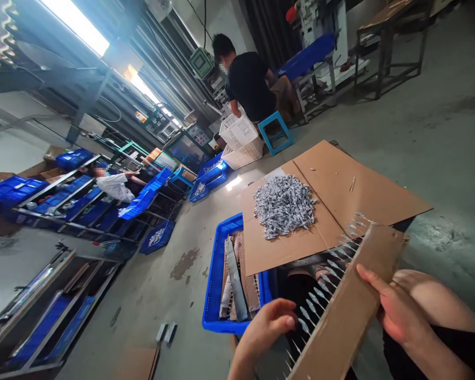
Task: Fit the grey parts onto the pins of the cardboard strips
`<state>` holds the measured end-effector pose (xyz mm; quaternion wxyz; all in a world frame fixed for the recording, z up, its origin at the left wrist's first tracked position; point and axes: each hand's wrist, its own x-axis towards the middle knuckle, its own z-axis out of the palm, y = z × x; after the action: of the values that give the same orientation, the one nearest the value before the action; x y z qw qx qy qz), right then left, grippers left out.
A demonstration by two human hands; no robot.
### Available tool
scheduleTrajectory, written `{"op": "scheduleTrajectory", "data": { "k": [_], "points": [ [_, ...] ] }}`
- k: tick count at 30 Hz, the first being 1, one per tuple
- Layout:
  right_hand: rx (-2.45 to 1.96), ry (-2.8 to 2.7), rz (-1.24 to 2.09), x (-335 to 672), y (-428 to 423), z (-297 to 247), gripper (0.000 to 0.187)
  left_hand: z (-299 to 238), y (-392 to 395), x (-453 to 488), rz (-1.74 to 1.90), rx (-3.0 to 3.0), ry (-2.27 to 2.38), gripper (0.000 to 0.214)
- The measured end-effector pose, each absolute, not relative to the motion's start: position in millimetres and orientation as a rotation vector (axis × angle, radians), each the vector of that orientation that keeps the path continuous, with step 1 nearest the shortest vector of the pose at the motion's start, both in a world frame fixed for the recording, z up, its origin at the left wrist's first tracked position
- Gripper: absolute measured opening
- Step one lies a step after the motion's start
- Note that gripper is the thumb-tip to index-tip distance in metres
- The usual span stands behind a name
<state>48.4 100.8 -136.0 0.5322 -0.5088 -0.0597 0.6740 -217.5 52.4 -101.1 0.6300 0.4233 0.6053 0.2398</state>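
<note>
My right hand [396, 311] grips a long strip of brown cardboard [352, 306] with its fingers laid over the top face. A row of small silver pointed metal pieces [320, 293] sticks out along the strip's left edge. My left hand [267, 327] sits at the near end of that row, fingers curled by the pieces; whether it pinches one I cannot tell. Beyond, a heap of the same silver pieces [284, 205] lies on a flat cardboard sheet [340, 184].
A blue plastic crate [216, 285] holding cardboard strips stands left of the sheet. A person in black sits on a blue stool [276, 132] by white baskets [240, 138]. Another person works at racks of blue bins [75, 195] on the left. Concrete floor lies all round.
</note>
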Motion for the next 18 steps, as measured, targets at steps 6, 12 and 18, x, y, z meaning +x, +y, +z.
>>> {"op": "scheduleTrajectory", "data": {
  "k": [6, 12, 18],
  "points": [
    [-1.227, -0.043, 1.614, 60, 120, -155, 0.015, -107, 27, -203, 0.368, 0.796, 1.452, 0.051],
    [-1.196, -0.105, 1.689, 61, 124, -157, 0.011, -142, 18, -193, 0.486, 0.686, 1.401, 0.058],
    [-1.226, -0.218, 1.671, 62, 135, -164, 0.007, -172, 3, -203, 0.670, 0.531, 1.345, 0.065]
  ]
}}
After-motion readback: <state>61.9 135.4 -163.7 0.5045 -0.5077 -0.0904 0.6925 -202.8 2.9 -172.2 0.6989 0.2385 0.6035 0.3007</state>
